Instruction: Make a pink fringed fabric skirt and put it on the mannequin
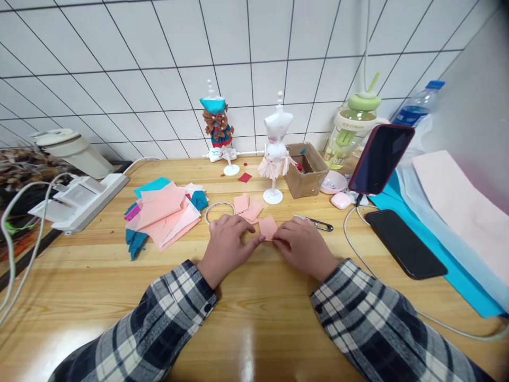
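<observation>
A small peach square of paper (268, 227) stands between my two hands on the wooden table. My left hand (230, 244) is at its lower left corner, thumb against the bottom edge and fingers curled. At the lower right corner, my right hand (304, 245) pinches the edge with thumb and fingertips. Just behind lie more peach paper squares (249, 208), partly overlapping. A thin bracelet-like ring (220, 208) lies beyond my left hand. Thread snips (320, 224) with black handles lie behind my right hand.
A white mini mannequin (274, 154) in a peach skirt stands behind the squares, with a dressed mannequin (217, 124) left of it. A cardboard box (304, 183), propped phone (379, 159) and flat black phone (405, 244) are rightward. Crumpled papers (167, 212) lie left.
</observation>
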Action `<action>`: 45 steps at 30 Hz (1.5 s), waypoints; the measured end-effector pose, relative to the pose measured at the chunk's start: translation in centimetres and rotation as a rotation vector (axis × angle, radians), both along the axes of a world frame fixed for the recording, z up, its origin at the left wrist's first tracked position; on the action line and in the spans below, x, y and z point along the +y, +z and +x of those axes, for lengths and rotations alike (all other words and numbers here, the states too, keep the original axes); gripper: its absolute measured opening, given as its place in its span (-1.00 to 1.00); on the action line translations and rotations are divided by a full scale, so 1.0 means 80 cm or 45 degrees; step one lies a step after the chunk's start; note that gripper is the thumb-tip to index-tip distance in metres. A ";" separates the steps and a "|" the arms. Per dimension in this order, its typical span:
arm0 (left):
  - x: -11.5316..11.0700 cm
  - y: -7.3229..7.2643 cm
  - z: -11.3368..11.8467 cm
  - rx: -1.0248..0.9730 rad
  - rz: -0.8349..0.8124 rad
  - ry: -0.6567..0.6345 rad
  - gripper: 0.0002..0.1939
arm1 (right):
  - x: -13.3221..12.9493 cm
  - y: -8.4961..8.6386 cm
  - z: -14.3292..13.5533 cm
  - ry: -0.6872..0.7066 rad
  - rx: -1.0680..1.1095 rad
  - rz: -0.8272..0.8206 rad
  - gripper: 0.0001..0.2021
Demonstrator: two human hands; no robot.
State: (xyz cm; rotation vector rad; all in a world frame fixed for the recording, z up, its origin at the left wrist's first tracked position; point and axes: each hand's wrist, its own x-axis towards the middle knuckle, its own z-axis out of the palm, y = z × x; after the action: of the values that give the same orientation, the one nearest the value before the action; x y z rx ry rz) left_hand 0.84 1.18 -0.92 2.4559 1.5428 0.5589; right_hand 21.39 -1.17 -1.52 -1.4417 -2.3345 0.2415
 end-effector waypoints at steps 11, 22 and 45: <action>-0.001 -0.008 0.004 0.038 -0.043 -0.029 -0.81 | 0.005 -0.009 -0.005 -0.227 0.200 0.030 -0.62; 0.000 -0.007 0.002 -0.279 -0.144 -0.154 -0.67 | 0.003 -0.013 -0.005 -0.194 0.868 -0.482 -0.90; -0.004 -0.006 0.002 -0.727 -0.244 -0.032 -0.78 | -0.011 -0.001 -0.013 -0.136 0.855 -0.480 -0.59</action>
State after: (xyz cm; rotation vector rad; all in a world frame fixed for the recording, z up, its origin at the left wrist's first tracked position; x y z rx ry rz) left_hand 0.97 0.89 -1.37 1.9354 1.2580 0.9544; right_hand 20.35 -2.04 -1.61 -1.3552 -1.7120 1.0067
